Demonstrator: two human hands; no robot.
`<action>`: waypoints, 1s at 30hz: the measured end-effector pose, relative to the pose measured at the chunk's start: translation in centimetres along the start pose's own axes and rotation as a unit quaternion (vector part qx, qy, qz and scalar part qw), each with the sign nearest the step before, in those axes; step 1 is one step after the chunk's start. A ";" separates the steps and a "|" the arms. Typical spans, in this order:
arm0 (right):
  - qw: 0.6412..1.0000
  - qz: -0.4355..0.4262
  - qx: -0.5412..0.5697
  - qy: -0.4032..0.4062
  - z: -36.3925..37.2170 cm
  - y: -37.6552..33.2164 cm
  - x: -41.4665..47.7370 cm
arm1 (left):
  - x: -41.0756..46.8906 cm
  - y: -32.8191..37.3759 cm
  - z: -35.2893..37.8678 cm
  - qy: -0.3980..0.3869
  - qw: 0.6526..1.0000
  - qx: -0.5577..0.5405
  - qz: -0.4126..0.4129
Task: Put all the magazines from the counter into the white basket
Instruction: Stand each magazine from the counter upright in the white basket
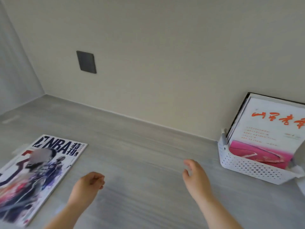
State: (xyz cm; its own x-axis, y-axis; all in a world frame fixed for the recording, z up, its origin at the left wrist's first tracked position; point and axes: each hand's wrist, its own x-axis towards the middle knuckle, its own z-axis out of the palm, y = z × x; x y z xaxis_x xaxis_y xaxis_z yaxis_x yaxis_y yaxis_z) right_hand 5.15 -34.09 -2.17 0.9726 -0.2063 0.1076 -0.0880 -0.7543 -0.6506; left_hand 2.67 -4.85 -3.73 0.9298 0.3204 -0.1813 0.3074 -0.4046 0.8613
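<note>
Worktop (148, 154) is smooth; the basket (247, 169) at far right by the wall already holds a stack (272, 126) leaning upright, and one magazine (41, 171) lies flat at far left, well apart from it. Probably light, floppy and glossy, flush to the surface, so I'd peel up a corner, then grip along the spine. Left hand (89, 182) is loosely curled and empty near its right edge; right hand (194, 176) is relaxed and empty, fingers apart.
</note>
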 end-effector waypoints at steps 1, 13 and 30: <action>1.000 -0.005 -0.014 -0.013 2.0 -0.8 -0.7 | 0.1 -1.1 -1.4 0.015 1.000 0.009 -0.011; 0.985 -0.117 -0.128 -0.016 16.2 -8.3 -6.6 | 3.8 -8.2 -12.4 0.089 0.969 0.231 -0.006; 0.975 -0.093 -0.193 0.056 17.6 -9.0 -7.0 | 13.0 -12.6 -22.0 0.081 0.924 0.302 -0.222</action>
State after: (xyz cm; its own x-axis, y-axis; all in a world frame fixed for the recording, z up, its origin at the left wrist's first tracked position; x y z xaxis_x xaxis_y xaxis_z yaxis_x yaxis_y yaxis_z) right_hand 2.88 -14.90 -10.26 0.9518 -0.0947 0.2917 -0.0088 -0.9592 -0.2825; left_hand 6.46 23.24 -6.47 0.6575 0.6740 -0.3367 0.7534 -0.5905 0.2892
